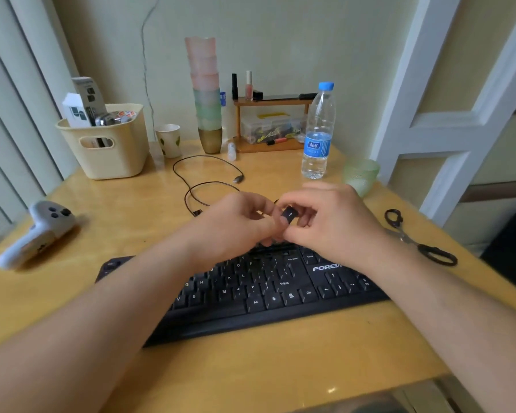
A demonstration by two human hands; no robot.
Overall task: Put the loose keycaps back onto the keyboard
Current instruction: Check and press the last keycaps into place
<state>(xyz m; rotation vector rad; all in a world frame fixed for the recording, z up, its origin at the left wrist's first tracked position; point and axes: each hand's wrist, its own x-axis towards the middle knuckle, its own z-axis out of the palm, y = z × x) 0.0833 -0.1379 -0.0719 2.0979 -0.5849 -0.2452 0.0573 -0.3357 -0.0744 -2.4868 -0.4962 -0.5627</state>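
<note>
One small black keycap (289, 215) with a pale mark on its top is held above the far edge of the black plastic keyboard (251, 290), pinched by the fingers of the right hand (328, 222). The left hand (236, 225) is close against it, fingers curled and touching the cap from the other side. The keyboard lies on the yellow wooden table (251, 368). Black-handled scissors (414, 238) lie to the right, a clear water bottle (318, 132) stands beyond.

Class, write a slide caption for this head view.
Both hands pinch a loose black keycap above the keyboard.
</note>
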